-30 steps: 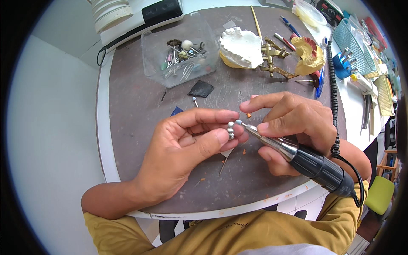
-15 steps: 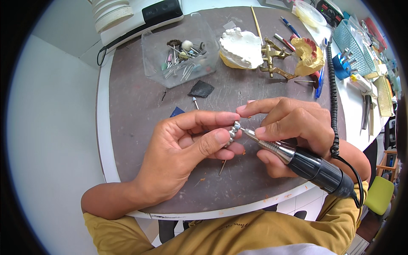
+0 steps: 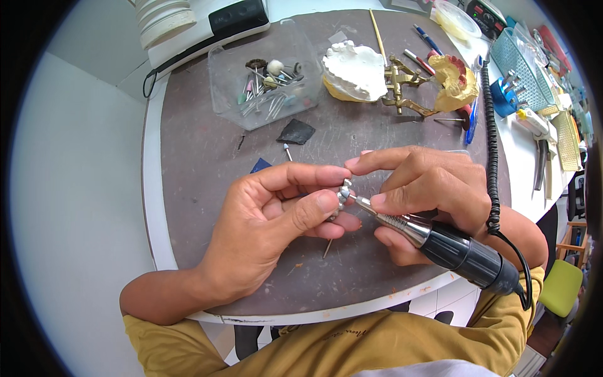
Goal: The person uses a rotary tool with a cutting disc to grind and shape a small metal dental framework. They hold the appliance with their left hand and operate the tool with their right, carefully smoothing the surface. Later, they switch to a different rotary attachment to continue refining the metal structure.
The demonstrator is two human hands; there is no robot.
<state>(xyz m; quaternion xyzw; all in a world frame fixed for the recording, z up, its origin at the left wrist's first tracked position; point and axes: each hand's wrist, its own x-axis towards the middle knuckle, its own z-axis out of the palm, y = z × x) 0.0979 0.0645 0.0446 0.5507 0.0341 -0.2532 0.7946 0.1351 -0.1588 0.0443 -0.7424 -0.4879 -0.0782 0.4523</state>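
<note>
Between the thumb and fingers of my left hand is a small silvery metal dental bridge, partly covered by the fingertips. My right hand is closed around a black and silver dental handpiece, held like a pen. The small bur at its tip meets the bridge, or lies very close to it. My right index finger touches the left fingertips. Beneath the hands, a thin metal shank lies on the table, and a bur with a pale tip lies just beyond the left hand.
A clear plastic box of burs and polishing brushes stands at the far left. Beside it are a white plaster dental cast and a brass articulator bearing a yellow cast. A coiled black cord hangs along the right.
The right hand and handpiece have shifted slightly left and down. The bur tip now sits lower along the bridge, which has turned a little in my left fingers.
</note>
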